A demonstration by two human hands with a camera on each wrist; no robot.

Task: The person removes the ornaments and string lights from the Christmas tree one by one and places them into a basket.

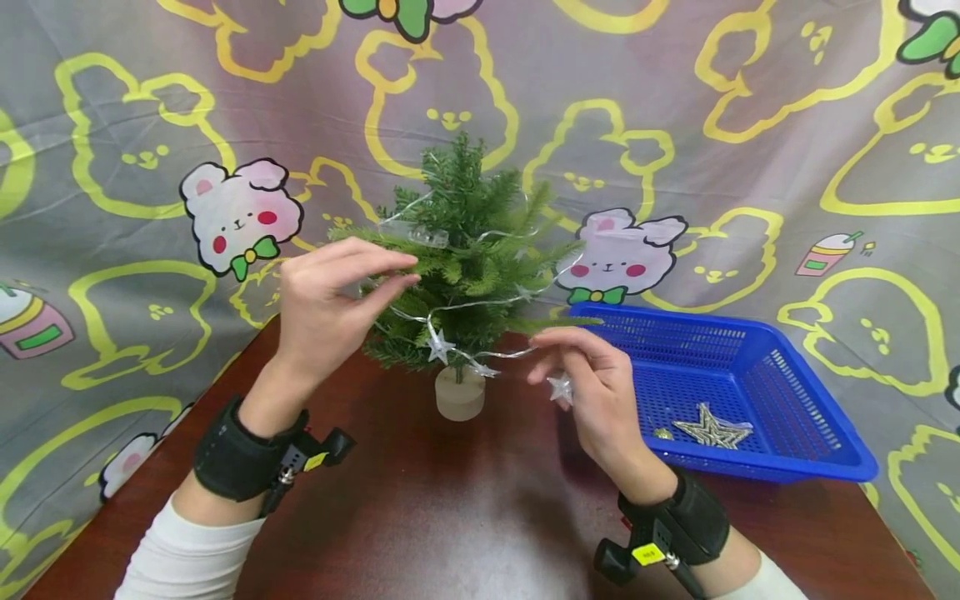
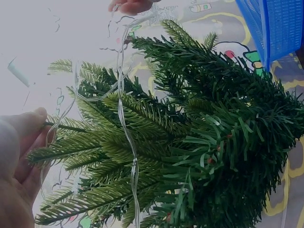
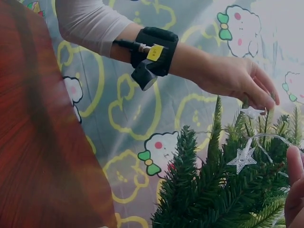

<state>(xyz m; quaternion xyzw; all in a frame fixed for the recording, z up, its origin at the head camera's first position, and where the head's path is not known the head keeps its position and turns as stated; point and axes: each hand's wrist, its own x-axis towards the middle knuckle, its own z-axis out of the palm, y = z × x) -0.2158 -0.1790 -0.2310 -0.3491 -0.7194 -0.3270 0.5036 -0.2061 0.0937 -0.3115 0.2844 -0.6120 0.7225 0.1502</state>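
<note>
A small green Christmas tree (image 1: 480, 250) stands on a pale round base (image 1: 460, 395). A clear string of star lights (image 1: 487, 306) winds around its branches. One star (image 1: 440, 345) hangs at the lower front. At the tree's left side, my left hand (image 1: 330, 300) pinches a branch tip (image 2: 59, 126) between thumb and fingers, with the light cord running close by. To the lower right of the tree, my right hand (image 1: 592, 383) has its fingers curled round the light string. Another star (image 1: 560, 387) dangles by its palm. In the right wrist view only part of that hand shows.
A blue plastic basket (image 1: 806, 379) sits to the right on the dark red-brown table (image 1: 450, 508). Inside lie a glittery gold star (image 1: 712, 428) and a small gold ball (image 1: 663, 434). A patterned cloth (image 1: 480, 83) hangs behind the tree.
</note>
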